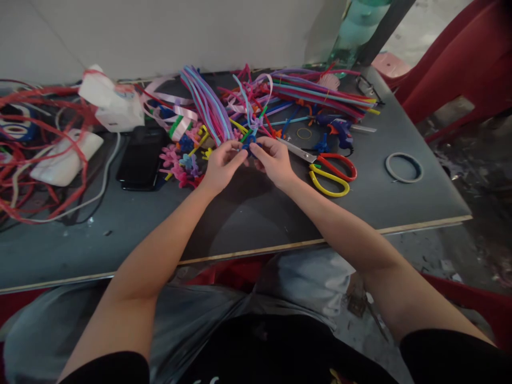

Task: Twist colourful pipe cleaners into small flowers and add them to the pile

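My left hand (221, 165) and my right hand (274, 160) meet over the middle of the grey table (248, 213). Both pinch a small blue pipe-cleaner piece (248, 143) between their fingertips, with a pale strand rising from it. Just left of my left hand lies a cluster of small pipe-cleaner flowers (182, 160) in pink, blue and yellow. A heap of long coloured pipe cleaners (256, 101) spreads behind my hands.
Scissors with red and yellow handles (330, 169) lie right of my right hand. A blue glue gun (340, 130), a grey ring (403, 167), a black phone (141, 157), white chargers with red cords (64, 154) and a red chair (460, 69) surround the work spot.
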Demonstrator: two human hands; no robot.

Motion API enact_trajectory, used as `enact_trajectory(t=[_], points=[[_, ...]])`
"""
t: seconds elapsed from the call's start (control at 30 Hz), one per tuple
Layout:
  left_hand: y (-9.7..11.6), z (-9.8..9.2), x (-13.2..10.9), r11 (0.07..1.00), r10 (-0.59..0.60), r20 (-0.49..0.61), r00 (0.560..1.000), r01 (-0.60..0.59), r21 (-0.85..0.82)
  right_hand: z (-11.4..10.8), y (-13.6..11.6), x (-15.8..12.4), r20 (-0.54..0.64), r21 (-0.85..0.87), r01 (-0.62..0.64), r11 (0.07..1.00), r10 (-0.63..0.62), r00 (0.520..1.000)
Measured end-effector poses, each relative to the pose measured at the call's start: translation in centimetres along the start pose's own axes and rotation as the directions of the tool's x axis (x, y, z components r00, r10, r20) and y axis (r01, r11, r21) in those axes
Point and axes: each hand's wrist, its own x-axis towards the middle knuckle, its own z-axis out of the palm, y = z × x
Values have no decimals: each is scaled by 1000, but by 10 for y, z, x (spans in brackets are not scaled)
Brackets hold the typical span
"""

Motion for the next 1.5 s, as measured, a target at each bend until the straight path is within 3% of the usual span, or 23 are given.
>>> enact_trajectory(t=[0.1, 0.17, 0.3, 0.37, 0.6, 0.67, 0.8, 1.0, 1.07, 1.13, 1.2, 1.23, 1.3, 1.33, 1.5], points=[[-2, -10, 5, 989, 106, -46, 993, -101, 108, -6, -2, 3, 66, 50, -46, 998, 43, 997], [2, -19, 8, 947, 216, -7, 976, -208, 245, -10, -6, 5, 213, 81, -134, 988, 114, 970], [10, -27, 8, 850, 358, 150, 921, -389, 355, -18, -12, 6, 508, 102, -331, 938, 237, 828], [11, -29, 6, 817, 379, 190, 906, -424, 392, -21, -13, 6, 557, 103, -375, 921, 260, 789], [19, -37, 3, 708, 391, 314, 865, -501, 498, -31, -21, 8, 583, 32, -368, 929, 282, 762], [22, -38, 3, 689, 393, 348, 851, -523, 502, -34, -26, 9, 569, -57, -324, 944, 297, 767], [19, -36, 2, 708, 397, 363, 843, -534, 463, -37, -34, 10, 504, -282, -111, 953, 246, 828], [13, -28, 2, 701, 395, 372, 840, -537, 468, -28, -40, 5, 409, -584, 159, 796, 120, 904], [15, -24, 2, 717, 377, 347, 859, -508, 478, -25, -42, 2, 371, -674, 206, 710, 84, 925], [18, -20, 2, 792, 300, 276, 913, -400, 462, -22, -43, 0, 339, -757, 234, 611, 61, 939], [20, -17, 2, 897, 103, 181, 978, -170, 408, -18, -43, -2, 322, -822, 257, 507, 42, 946], [21, -15, 2, 930, -28, 143, 989, -27, 367, -17, -43, -3, 321, -845, 269, 462, 37, 946], [21, -13, 2, 935, -247, 98, 964, 211, 285, -14, -41, -4, 325, -873, 282, 397, 43, 945], [21, -12, 1, 928, -299, 81, 951, 269, 259, -12, -40, -5, 321, -882, 278, 381, 54, 945], [21, -7, 1, 920, -278, -37, 960, 277, 277, -6, -36, -6, 262, -902, 207, 378, 99, 960]])
